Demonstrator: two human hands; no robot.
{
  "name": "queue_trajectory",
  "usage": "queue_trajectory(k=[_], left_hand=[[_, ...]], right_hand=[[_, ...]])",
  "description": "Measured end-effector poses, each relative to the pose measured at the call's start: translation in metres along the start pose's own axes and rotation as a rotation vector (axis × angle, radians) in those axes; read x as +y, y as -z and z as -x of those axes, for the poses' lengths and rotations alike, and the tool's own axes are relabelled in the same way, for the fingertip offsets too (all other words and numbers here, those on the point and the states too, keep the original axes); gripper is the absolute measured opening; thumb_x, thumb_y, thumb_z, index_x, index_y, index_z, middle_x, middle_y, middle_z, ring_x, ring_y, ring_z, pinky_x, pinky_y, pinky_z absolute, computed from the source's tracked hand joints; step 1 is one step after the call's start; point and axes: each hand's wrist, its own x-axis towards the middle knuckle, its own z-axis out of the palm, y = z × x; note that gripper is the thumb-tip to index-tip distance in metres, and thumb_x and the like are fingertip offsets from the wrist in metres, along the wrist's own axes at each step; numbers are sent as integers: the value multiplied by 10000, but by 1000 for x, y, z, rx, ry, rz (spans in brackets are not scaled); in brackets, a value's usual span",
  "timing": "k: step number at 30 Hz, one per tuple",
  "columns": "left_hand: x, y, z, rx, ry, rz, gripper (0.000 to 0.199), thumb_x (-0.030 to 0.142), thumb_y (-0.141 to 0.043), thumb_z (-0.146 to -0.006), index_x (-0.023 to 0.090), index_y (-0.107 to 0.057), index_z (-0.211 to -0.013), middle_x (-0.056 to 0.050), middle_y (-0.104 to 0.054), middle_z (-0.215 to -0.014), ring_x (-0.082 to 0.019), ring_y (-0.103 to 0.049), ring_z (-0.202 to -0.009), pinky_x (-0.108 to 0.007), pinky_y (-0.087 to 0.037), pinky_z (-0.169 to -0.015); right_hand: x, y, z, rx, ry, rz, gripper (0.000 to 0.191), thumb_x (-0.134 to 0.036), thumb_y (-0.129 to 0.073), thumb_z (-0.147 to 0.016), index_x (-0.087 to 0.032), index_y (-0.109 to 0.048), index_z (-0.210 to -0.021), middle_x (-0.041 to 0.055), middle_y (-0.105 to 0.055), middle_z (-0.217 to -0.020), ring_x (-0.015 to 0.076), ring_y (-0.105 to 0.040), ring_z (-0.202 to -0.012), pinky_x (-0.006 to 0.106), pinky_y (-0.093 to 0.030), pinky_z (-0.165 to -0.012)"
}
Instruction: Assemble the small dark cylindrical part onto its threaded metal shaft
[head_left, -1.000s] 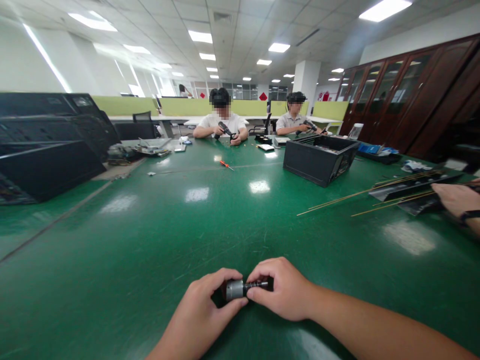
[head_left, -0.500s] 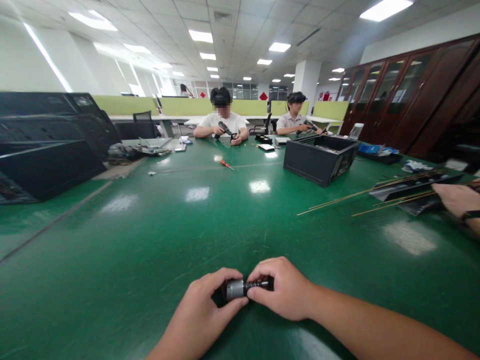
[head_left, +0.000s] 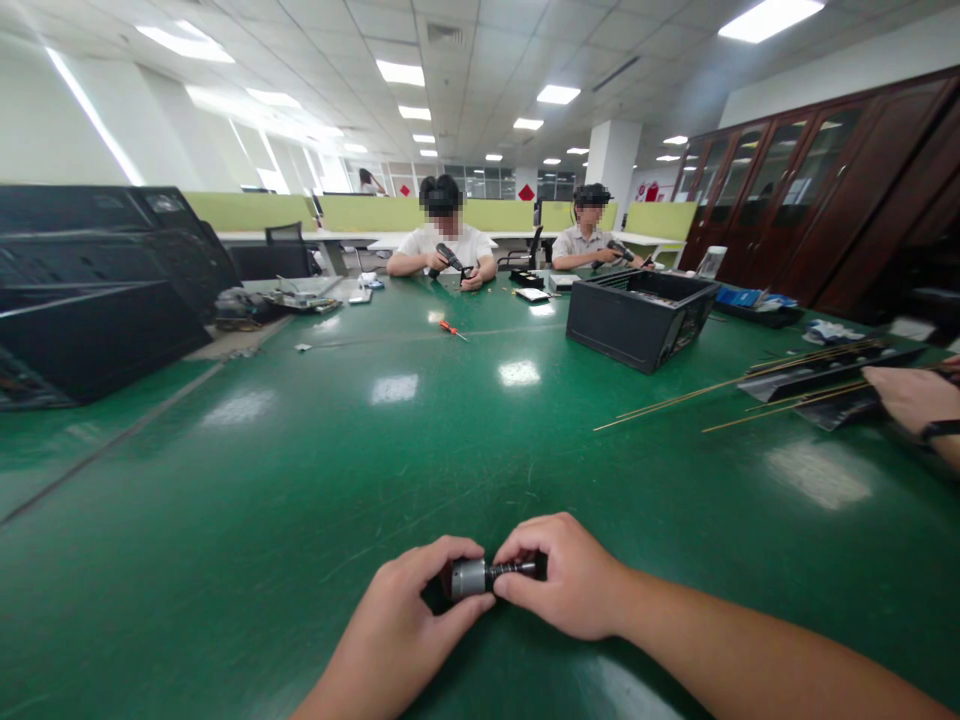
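A small motor [head_left: 469, 579], a grey metal cylinder, lies sideways close above the green table [head_left: 315, 450] at the bottom middle. My left hand [head_left: 420, 605] grips its body between thumb and fingers. From its right end sticks out a dark, ridged worm shaft [head_left: 513, 568]. The thumb and fingers of my right hand [head_left: 562, 578] are closed on that shaft close to the motor body. Both hands are low over the table, their fingertips almost meeting. The motor's left end is partly hidden by my left hand.
A black computer case [head_left: 622, 325] stands at the back right, with more dark cases [head_left: 97, 330] at the left. An orange screwdriver [head_left: 452, 330] lies mid-table. Thin rods [head_left: 675, 395] stretch toward another person's hand [head_left: 911, 395] at right. Two people with power drills sit opposite.
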Motion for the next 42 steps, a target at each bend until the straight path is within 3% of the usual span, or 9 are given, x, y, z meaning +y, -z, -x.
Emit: queue_trajectory(k=[42], left_hand=[[-6, 2, 0, 6, -7, -36, 183, 316, -692, -836, 293, -662, -1015, 65, -717, -930, -148, -661, -852, -248, -474, -771]], right_hand=[[1, 0, 0, 0, -7, -6, 132, -303, -682, -816, -200, -739, -876, 1, -711, -785, 140, -624, -711, 241, -421, -681]])
